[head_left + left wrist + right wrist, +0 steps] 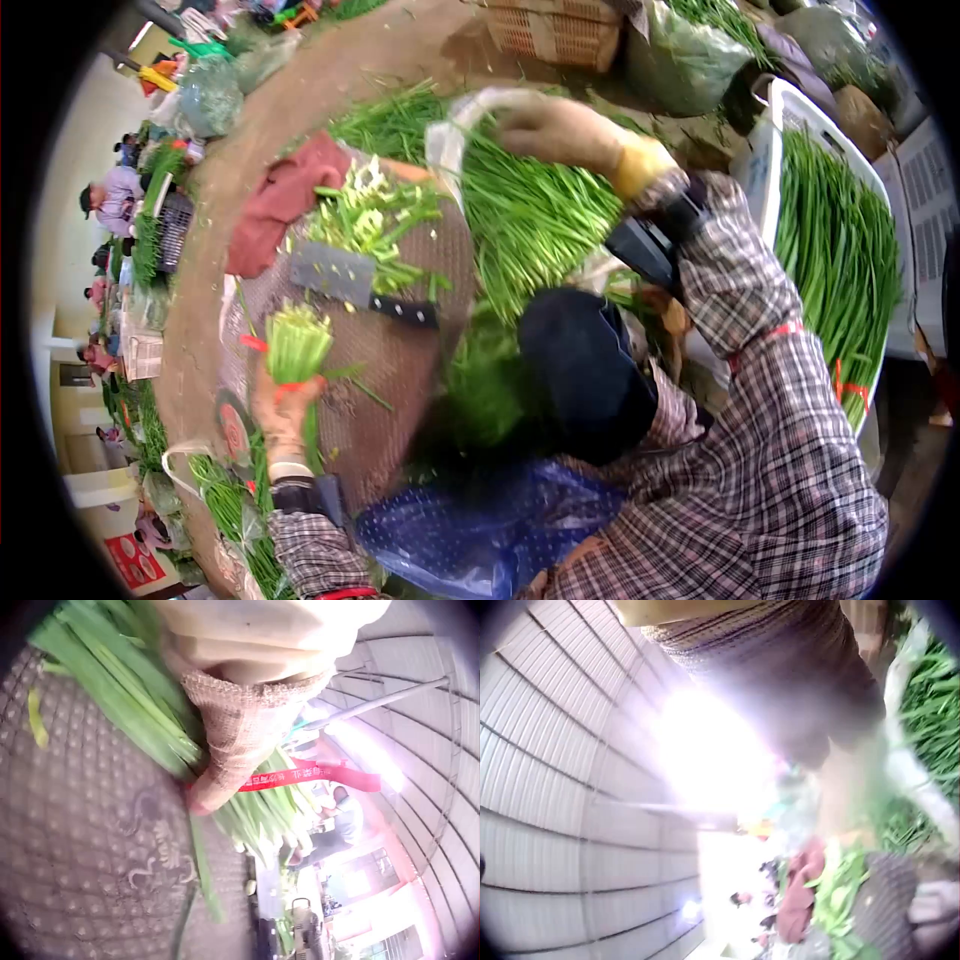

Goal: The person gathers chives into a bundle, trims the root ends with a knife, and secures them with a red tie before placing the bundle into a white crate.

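Observation:
My left hand (284,405) grips a bundle of green stalks (297,345) bound with red tape (279,781), its cut pale ends facing away from me over the round textured board (365,440). The cleaver (335,274) lies on the board beyond the bundle, beside cut stalk ends (375,215). My right hand (560,132), gloved and blurred, is above the loose heap of green stalks (540,215), near the edge of a whitish plastic sheet (446,150). Whether its fingers touch the sheet is unclear. In the right wrist view, the gloved hand (795,690) is blurred too.
A maroon cloth (285,205) lies at the board's far left edge. On the right stands a white basket (775,150) with bound stalks. A dark cap (585,370) shows near the centre, and blue dotted plastic (490,530) at the bottom. Other people sit far left.

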Action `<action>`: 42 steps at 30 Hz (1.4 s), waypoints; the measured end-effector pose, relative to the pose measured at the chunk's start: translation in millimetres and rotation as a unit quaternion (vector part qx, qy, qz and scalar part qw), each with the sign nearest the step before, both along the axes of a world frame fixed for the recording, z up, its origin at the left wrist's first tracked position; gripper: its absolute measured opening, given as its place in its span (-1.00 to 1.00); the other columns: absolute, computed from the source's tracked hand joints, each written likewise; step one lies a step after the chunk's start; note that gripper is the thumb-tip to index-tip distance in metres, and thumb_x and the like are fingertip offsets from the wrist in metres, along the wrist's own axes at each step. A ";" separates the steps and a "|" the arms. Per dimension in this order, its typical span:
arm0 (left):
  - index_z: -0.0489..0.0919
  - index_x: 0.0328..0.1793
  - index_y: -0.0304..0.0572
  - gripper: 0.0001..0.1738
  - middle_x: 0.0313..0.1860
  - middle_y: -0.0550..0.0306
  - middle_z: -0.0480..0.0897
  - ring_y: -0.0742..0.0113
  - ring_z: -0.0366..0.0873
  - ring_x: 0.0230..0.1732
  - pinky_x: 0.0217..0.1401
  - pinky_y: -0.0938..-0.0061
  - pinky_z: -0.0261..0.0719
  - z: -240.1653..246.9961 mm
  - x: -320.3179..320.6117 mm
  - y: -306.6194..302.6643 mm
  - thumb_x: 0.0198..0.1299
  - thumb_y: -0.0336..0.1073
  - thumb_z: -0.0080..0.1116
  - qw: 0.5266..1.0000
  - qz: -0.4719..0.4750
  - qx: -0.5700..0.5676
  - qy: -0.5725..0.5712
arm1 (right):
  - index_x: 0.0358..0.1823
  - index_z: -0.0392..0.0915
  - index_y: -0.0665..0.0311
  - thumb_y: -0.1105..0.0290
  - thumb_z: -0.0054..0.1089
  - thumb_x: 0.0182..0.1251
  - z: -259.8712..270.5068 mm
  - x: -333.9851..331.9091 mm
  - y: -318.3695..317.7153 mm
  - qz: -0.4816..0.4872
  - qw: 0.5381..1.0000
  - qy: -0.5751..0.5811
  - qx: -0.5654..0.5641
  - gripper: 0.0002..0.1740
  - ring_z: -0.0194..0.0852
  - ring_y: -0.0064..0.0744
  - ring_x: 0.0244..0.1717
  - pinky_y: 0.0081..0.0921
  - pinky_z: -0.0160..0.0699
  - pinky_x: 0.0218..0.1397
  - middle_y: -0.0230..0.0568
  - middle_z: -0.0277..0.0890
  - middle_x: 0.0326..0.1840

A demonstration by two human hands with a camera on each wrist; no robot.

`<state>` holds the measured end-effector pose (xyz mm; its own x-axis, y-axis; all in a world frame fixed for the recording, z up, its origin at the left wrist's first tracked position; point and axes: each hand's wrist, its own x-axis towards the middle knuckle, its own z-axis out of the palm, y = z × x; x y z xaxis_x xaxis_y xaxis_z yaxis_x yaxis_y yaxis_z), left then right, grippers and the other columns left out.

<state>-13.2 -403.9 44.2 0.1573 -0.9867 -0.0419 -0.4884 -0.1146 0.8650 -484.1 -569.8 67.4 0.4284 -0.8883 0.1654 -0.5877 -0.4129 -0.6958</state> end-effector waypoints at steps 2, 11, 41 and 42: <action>0.43 0.30 -0.16 -0.06 0.07 0.10 0.66 0.21 0.63 0.03 0.15 0.34 0.57 -9.9 22.5 -10.1 -0.33 -0.23 0.62 0.958 -0.012 0.042 -0.284 | -0.10 0.68 0.24 0.11 0.22 0.28 -60.5 -45.1 -11.2 -0.119 0.978 0.127 0.113 -0.64 0.66 -0.20 -0.15 -0.33 0.63 -0.10 0.05 0.67 -0.17; 0.39 0.36 -0.17 0.17 0.13 -0.07 0.61 0.00 0.55 0.19 0.29 0.24 0.47 -11.2 34.4 -12.3 -0.52 -0.01 0.69 0.936 0.033 0.125 -0.326 | 0.50 -0.06 0.54 -0.16 0.64 -0.26 -212.1 -67.5 15.6 -0.241 0.901 0.149 0.327 0.45 0.35 0.02 0.38 -0.34 0.30 0.45 0.28 0.34 0.35; 0.00 0.58 -0.24 0.37 0.52 -0.23 0.14 -0.11 0.00 0.58 0.59 -0.06 -0.07 49.5 -72.1 52.8 -0.37 -0.12 0.64 0.798 0.126 0.174 -0.563 | -0.18 0.73 0.28 0.14 0.43 0.00 -243.4 -74.6 -30.5 -0.030 0.868 0.345 0.356 -0.58 0.66 -0.19 -0.04 -0.35 0.65 0.06 0.00 0.66 -0.02; 0.00 0.58 -0.24 0.37 0.52 -0.23 0.14 -0.11 0.00 0.58 0.59 -0.06 -0.07 56.2 -88.7 54.0 -0.37 -0.12 0.64 0.796 0.104 0.201 -0.561 | -0.21 0.74 0.27 0.08 0.46 -0.05 -264.5 -85.2 -37.4 -0.087 0.876 0.285 0.380 -0.55 0.67 -0.19 -0.08 -0.31 0.67 0.01 -0.02 0.68 -0.04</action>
